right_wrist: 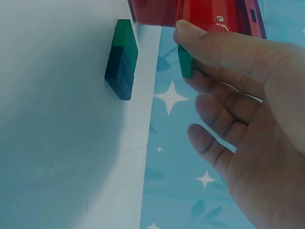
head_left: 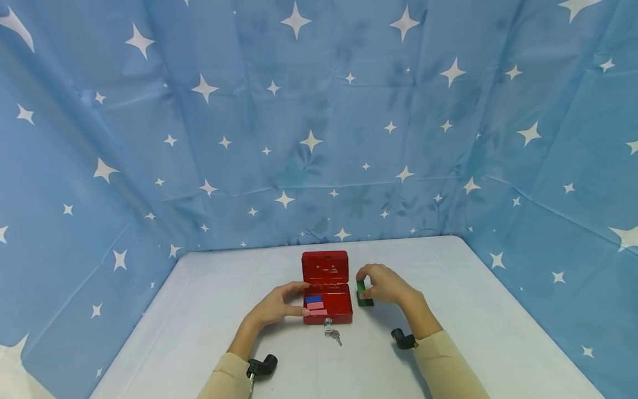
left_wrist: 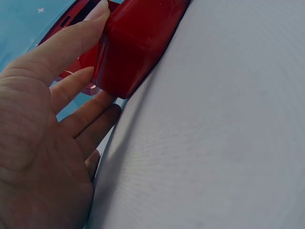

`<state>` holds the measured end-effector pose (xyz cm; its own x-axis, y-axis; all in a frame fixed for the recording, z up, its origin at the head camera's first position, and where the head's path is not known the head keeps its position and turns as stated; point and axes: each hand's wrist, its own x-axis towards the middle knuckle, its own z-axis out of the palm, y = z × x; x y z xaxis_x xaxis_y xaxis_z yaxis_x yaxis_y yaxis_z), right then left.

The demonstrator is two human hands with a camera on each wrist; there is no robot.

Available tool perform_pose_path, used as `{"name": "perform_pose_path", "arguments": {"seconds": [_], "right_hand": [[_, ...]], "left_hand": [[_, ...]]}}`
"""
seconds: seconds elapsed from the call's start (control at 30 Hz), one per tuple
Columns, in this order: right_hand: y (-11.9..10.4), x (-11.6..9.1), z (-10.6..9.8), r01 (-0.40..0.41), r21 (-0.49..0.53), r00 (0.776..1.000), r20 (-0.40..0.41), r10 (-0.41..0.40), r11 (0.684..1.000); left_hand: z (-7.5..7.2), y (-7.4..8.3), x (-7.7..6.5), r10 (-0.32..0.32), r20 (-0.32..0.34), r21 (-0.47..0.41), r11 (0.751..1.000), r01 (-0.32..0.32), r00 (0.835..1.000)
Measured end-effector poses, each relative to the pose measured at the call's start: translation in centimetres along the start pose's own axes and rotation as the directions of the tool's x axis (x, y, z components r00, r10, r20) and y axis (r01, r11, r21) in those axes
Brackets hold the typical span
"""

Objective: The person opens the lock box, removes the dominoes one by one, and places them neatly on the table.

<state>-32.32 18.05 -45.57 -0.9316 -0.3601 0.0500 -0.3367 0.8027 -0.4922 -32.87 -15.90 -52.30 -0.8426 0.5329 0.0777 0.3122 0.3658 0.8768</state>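
Note:
An open red cash box (head_left: pixel 341 302) stands on the table with its lid (head_left: pixel 325 266) raised at the back. Inside, along the left, lie a blue block (head_left: pixel 313 299) and pink blocks (head_left: pixel 315 306). My left hand (head_left: pixel 279 303) spans the box's left side, its thumb on the rim and its loosely straight fingers against the wall, as the left wrist view shows. To the right of the box, my right hand (head_left: pixel 390 284) pinches a green block (right_wrist: pixel 186 62) between thumb and fingers. More green blocks (right_wrist: pixel 125 38) lie together on the table just beneath it.
A lock (head_left: pixel 328 325) with a small key (head_left: pixel 336 336) hangs at the box's front. The white table (head_left: pixel 209 310) is bordered at the back and sides by blue star-patterned cloth (head_left: pixel 319 166). Each wrist carries a black camera (head_left: pixel 262 365).

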Motion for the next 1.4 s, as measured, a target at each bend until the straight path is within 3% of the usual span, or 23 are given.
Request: {"name": "perform_pose_path", "arguments": {"seconds": [0.5, 1.4], "right_hand": [[0.9, 0.1, -0.4, 0.014, 0.023, 1.0, 0.011, -0.014, 1.0], [1.5, -0.3, -0.3, -0.045, 0.02, 0.998, 0.036, 0.044, 0.999]], "left_hand": [[-0.1, -0.2, 0.1, -0.008, -0.004, -0.009, 1.0, 0.008, 1.0], [0.0, -0.2, 0.1, -0.01, -0.006, 0.004, 1.0, 0.01, 1.0]]}}
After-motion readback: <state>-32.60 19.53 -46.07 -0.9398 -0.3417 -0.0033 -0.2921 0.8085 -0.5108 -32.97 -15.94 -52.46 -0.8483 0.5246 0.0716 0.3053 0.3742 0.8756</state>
